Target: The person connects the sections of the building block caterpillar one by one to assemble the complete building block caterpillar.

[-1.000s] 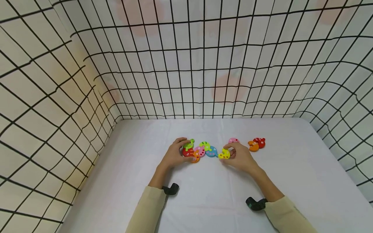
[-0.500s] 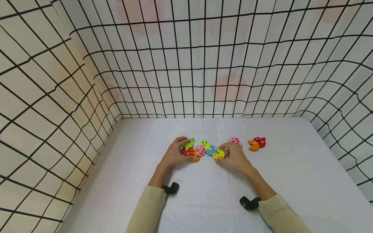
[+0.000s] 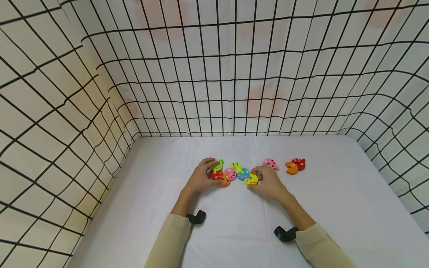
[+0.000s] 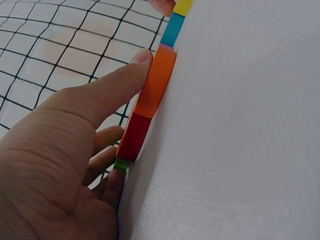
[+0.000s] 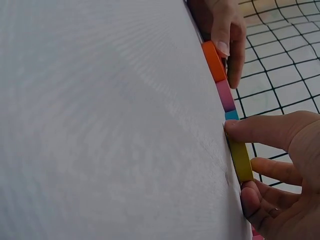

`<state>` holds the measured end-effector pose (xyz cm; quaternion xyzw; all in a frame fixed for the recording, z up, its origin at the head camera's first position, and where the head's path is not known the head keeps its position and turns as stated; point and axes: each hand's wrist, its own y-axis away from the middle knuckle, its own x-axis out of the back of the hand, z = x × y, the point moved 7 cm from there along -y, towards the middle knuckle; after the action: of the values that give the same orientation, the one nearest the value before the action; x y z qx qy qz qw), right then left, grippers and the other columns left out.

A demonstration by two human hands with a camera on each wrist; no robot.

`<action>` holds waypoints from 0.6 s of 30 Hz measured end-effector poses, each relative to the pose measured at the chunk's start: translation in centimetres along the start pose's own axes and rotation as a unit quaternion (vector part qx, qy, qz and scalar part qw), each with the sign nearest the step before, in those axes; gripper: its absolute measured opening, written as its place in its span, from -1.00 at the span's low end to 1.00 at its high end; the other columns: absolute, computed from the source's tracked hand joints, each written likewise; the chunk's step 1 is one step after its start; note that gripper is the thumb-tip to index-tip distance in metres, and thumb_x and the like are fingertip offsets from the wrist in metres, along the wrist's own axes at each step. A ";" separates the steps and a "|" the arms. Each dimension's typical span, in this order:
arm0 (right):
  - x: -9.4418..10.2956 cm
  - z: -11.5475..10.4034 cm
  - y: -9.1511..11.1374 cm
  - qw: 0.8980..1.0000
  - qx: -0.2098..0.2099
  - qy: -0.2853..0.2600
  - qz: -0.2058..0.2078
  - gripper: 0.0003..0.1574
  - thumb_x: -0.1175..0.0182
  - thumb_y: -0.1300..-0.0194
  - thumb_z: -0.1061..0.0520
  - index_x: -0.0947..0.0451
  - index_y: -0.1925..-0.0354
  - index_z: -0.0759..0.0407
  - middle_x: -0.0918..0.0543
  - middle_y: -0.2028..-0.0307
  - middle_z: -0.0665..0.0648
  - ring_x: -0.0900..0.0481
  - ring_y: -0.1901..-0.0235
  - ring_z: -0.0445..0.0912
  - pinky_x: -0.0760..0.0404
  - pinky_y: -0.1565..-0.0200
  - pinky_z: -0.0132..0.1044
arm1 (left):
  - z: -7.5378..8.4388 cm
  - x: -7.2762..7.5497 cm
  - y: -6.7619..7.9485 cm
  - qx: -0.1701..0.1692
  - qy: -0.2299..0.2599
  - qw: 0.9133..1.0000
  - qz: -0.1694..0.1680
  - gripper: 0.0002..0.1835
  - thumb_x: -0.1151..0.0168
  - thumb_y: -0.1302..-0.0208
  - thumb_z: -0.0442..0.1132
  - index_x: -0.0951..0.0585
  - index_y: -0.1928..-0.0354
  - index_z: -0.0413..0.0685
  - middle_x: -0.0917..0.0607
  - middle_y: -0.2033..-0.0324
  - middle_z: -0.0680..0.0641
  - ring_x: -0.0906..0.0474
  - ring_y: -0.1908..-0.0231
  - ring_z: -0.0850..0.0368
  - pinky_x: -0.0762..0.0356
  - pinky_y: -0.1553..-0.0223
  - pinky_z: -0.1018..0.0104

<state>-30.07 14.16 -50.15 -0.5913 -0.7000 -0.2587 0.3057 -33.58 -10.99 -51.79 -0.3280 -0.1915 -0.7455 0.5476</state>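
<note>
A wavy row of flat puzzle pieces lies on the white table. At its left end are a green head piece, a red piece and an orange piece. My left hand spans these, thumb on the orange piece's edge and fingers by the green one. Pink, light green and blue pieces follow. My right hand pinches a spotted yellow piece against the blue one; in the right wrist view its thumb lies near the yellow-blue joint.
A loose pink piece lies just behind my right hand. Farther right, an orange piece and a red piece touch each other. Black wire grid with white cloth behind it encloses the table's back and sides.
My right hand has moved left with the yellow piece, which now sits against the blue piece. The loose pink piece has come into fuller view. My left hand has stayed put.
</note>
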 end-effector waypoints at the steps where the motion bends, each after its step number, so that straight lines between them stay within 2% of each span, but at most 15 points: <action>1: 0.0 0.0 0.0 1.000 -0.001 0.001 0.000 -0.34 -0.60 -0.05 0.06 -0.63 -0.10 0.22 -0.51 0.27 0.14 -0.41 0.22 -0.03 -0.44 0.28 -0.27 | 0.0 0.0 0.0 -0.001 -0.001 1.000 0.001 -0.17 -0.60 -0.04 0.05 -0.53 -0.40 0.07 -0.40 -0.46 -0.03 -0.35 -0.45 -0.07 -0.42 -0.43 0.00; 9: -0.1 0.5 -0.1 1.000 -0.001 0.007 -0.007 -0.33 -0.61 -0.03 0.04 -0.63 -0.10 0.18 -0.51 0.27 0.12 -0.41 0.23 -0.03 -0.45 0.31 -0.31 | 0.2 0.1 0.0 -0.010 -0.002 1.000 0.002 -0.16 -0.60 -0.04 0.08 -0.54 -0.39 0.06 -0.40 -0.45 -0.04 -0.36 -0.44 -0.09 -0.43 -0.42 -0.02; 18: -0.1 0.5 -0.2 1.000 0.019 0.010 -0.015 -0.33 -0.60 -0.04 0.07 -0.61 -0.11 0.19 -0.53 0.22 0.11 -0.43 0.24 -0.05 -0.51 0.29 -0.33 | 0.2 0.1 0.1 -0.007 -0.006 1.000 -0.003 -0.14 -0.60 -0.03 0.09 -0.52 -0.41 0.08 -0.39 -0.47 -0.04 -0.33 -0.47 -0.10 -0.38 -0.45 -0.08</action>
<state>-30.33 14.46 -50.59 -0.5723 -0.7103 -0.2556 0.3204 -33.44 -10.98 -51.55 -0.3355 -0.1908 -0.7463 0.5423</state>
